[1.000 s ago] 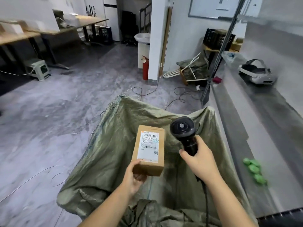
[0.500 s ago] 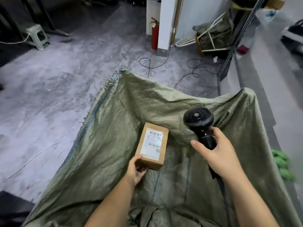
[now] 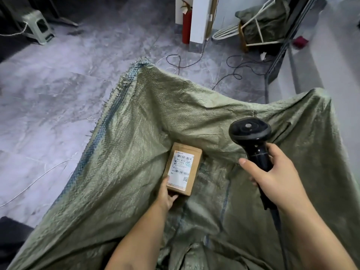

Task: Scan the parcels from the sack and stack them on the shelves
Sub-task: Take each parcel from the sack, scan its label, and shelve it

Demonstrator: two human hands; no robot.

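A small brown cardboard parcel [image 3: 184,168] with a white barcode label faces up over the open green woven sack [image 3: 120,172]. My left hand [image 3: 167,193] grips the parcel's near end, thumb on the label side. My right hand [image 3: 276,178] holds the black handheld scanner [image 3: 251,137] by its handle, to the right of the parcel, its head tipped away from me. The scanner's cable runs down along my right forearm. The sack's inside is mostly dark folds, and no other parcel shows.
The grey metal shelf [image 3: 303,61] edge runs along the upper right. Cables [image 3: 233,69] lie on the grey floor beyond the sack. A red fire extinguisher [image 3: 186,26] stands by a white pillar, a folded sack on a wooden frame [image 3: 261,24] behind, a small stool [image 3: 38,26] far left.
The view has tilted down toward the sack. The parcel in my left hand has sunk lower toward the sack's opening, and the scanner has shifted right and away from it.
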